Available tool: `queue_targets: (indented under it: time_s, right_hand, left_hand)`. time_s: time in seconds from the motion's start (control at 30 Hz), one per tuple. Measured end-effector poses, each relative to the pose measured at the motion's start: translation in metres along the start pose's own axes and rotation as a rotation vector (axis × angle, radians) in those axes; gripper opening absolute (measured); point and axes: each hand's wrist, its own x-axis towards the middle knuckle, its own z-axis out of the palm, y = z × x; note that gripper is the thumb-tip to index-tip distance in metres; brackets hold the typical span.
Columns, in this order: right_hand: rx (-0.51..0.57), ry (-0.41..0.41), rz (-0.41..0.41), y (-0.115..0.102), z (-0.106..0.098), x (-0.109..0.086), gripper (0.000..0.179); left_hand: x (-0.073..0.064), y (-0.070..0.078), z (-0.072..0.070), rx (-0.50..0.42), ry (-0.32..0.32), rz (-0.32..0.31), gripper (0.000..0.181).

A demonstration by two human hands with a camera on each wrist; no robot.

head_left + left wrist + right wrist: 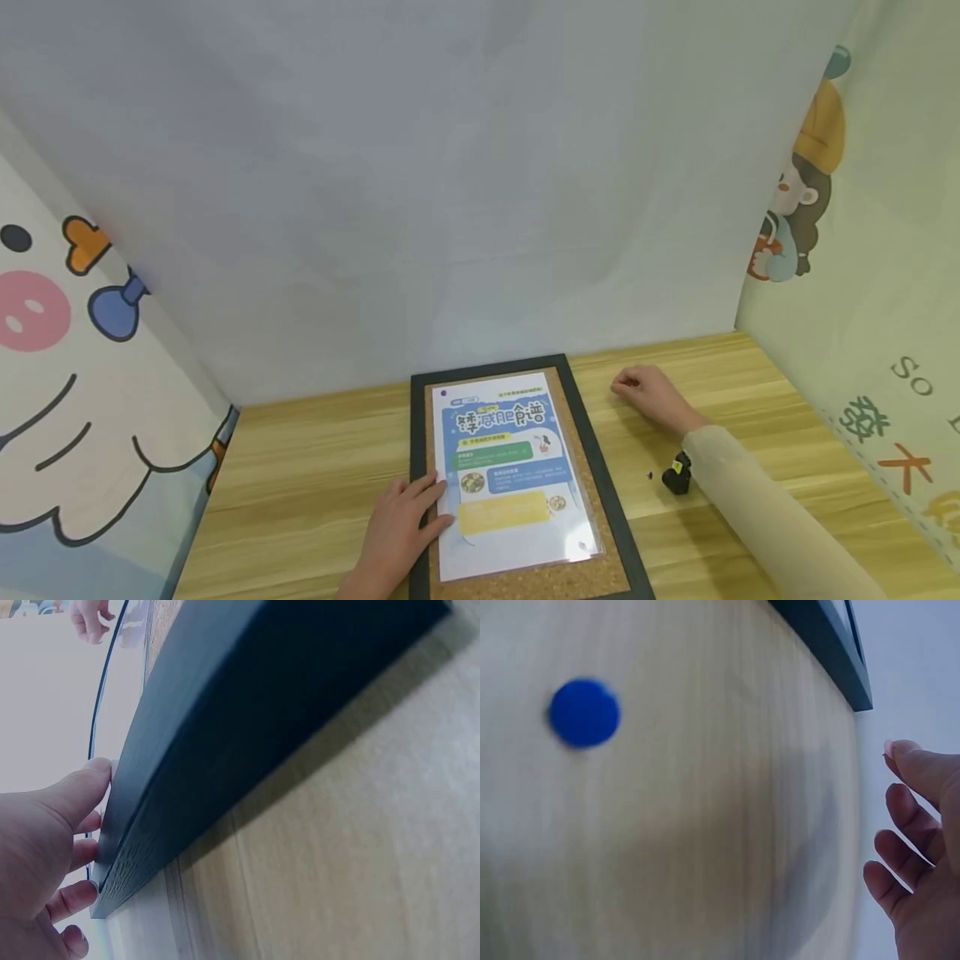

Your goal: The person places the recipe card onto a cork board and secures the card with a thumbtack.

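A printed sheet (502, 550) in a shiny clear sleeve lies on a black-framed cork board (600, 500). My left hand (401, 525) rests over the board's left edge, fingertips on the sheet's left side; the left wrist view shows its fingers along the black frame (172, 727). To the right of the board, my right hand (654, 393) is above the table with thumb and index fingertips together. I cannot tell if the pale spot at those fingertips (906, 748) is something held. A dark pin (443, 393) marks the sheet's top left corner.
A small blue round-headed pin (583, 712) lies on the wood-grain table (315, 483), right of the board. The black wrist camera (677, 473) sits under the right sleeve. A pale curtain (450, 183) closes off the back, with printed panels (847, 333) at both sides.
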Motion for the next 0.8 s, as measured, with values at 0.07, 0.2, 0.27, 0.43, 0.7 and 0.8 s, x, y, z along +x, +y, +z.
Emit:
queue_targets:
  time_s: [0.07, 0.2, 0.27, 0.43, 0.7, 0.8]
  right_hand:
    - [0.014, -0.004, 0.012, -0.003, 0.002, 0.004, 0.016]
    - [0.045, -0.015, 0.039, -0.010, 0.004, 0.011, 0.017]
    - [0.046, -0.021, 0.047, -0.013, 0.005, 0.015, 0.017]
    - [0.045, -0.024, 0.015, -0.020, 0.009, 0.022, 0.015]
    - [0.043, -0.029, 0.007, -0.027, 0.017, 0.034, 0.014]
    - [0.048, -0.022, 0.004, -0.031, 0.020, 0.039, 0.012]
  left_hand:
    - [0.000, 0.000, 0.000, 0.002, -0.001, -0.002, 0.050]
    - [0.000, 0.000, 0.000, 0.003, 0.004, -0.004, 0.050]
    - [0.000, 0.000, 0.000, -0.002, 0.002, -0.003, 0.050]
    - [0.001, 0.000, -0.001, -0.002, -0.011, -0.005, 0.050]
    - [0.001, -0.001, 0.000, -0.003, -0.009, -0.002, 0.050]
    - [0.002, -0.001, 0.000, 0.005, -0.004, 0.000, 0.049]
